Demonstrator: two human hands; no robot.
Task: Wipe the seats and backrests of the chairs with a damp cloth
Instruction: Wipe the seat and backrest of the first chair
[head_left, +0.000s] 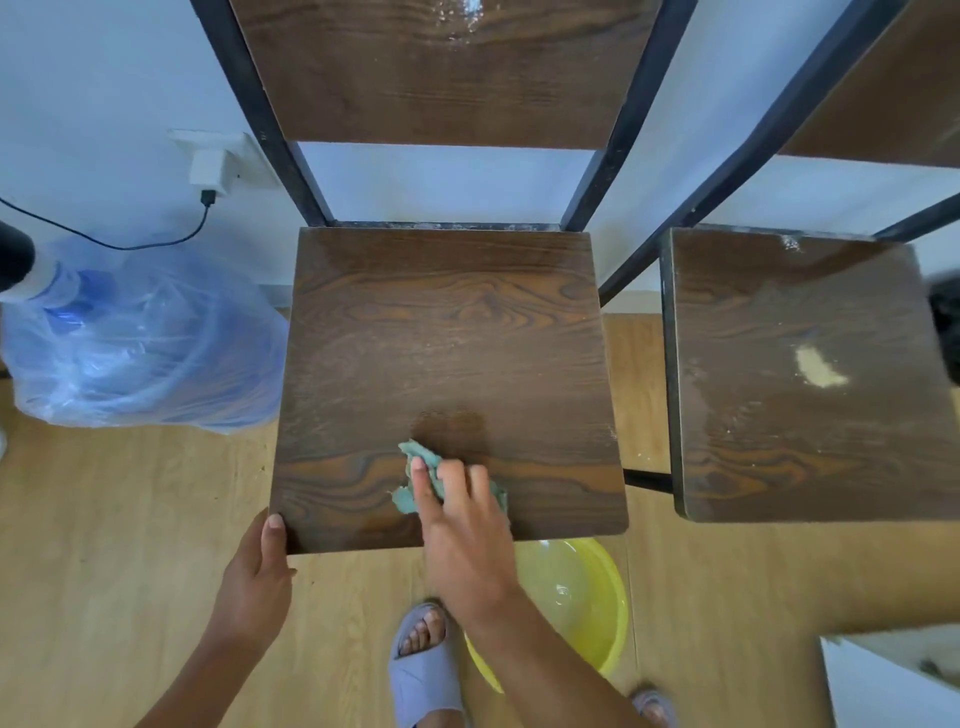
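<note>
A dark wooden chair seat (441, 338) with a black metal frame fills the middle, its backrest (436, 73) above showing wet drops near the top. My right hand (462, 535) presses a crumpled green cloth (423, 462) onto the seat near its front edge, with a darker wet patch just beyond the cloth. My left hand (257, 577) grips the seat's front left corner, thumb on top. A second chair seat (810, 374) stands to the right, dusty with a pale chipped spot.
A yellow basin (582, 587) with water sits on the wood floor under the seat's front right. A blue water jug in a plastic bag (140, 338) stands left, below a wall plug and cable. My sandalled feet (421, 660) are in front.
</note>
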